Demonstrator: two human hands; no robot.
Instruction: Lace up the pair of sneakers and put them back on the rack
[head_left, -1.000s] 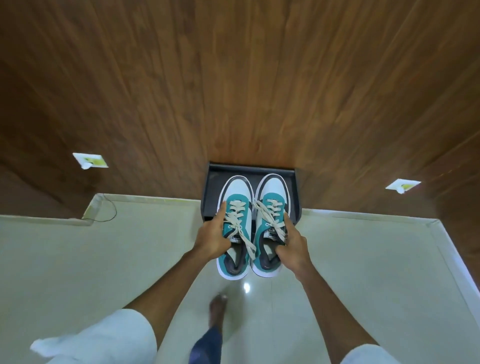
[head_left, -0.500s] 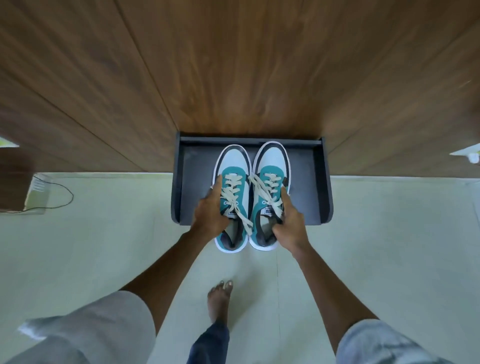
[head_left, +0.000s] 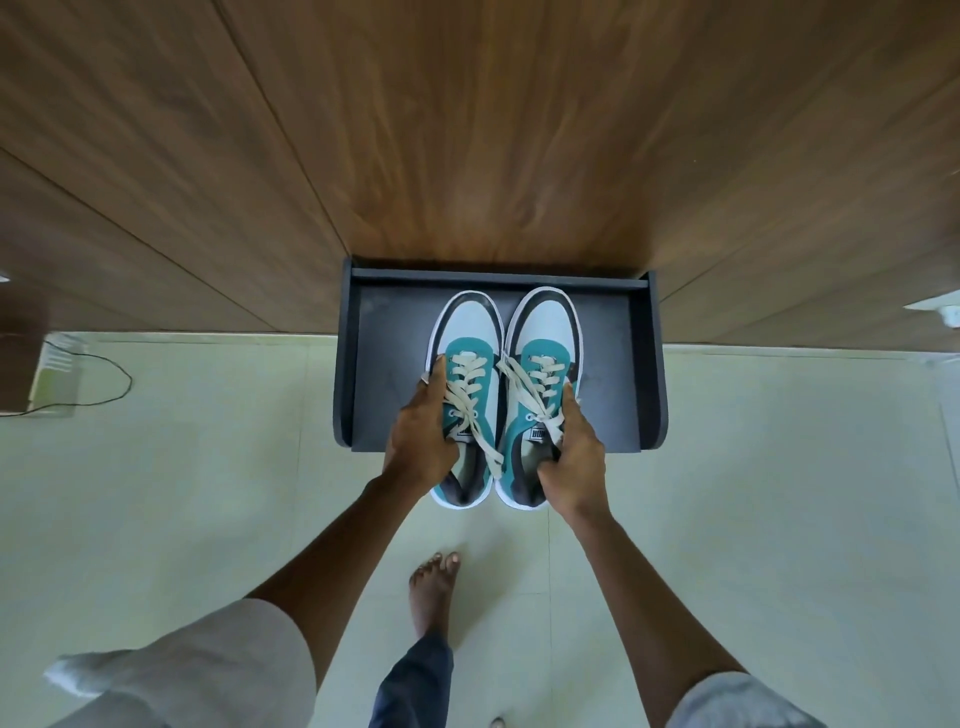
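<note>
Two teal, white and grey sneakers with cream laces point away from me, side by side. My left hand (head_left: 421, 436) grips the left sneaker (head_left: 467, 332) at its outer side. My right hand (head_left: 574, 457) grips the right sneaker (head_left: 545, 325) at its outer side and collar. Both shoes are over the dark grey rack (head_left: 374, 364), toes above its top shelf, heels sticking out past its front edge. Whether the soles touch the shelf I cannot tell.
The rack stands against a wood-panelled wall (head_left: 467, 130) on a pale tiled floor (head_left: 208, 493). A black cable (head_left: 104, 379) lies on the floor at the left. My bare foot (head_left: 434, 587) is just behind the rack.
The rack has grown larger in view as I came closer. Both hands have carried the sneakers forward over the shelf, still gripping them the same way.
</note>
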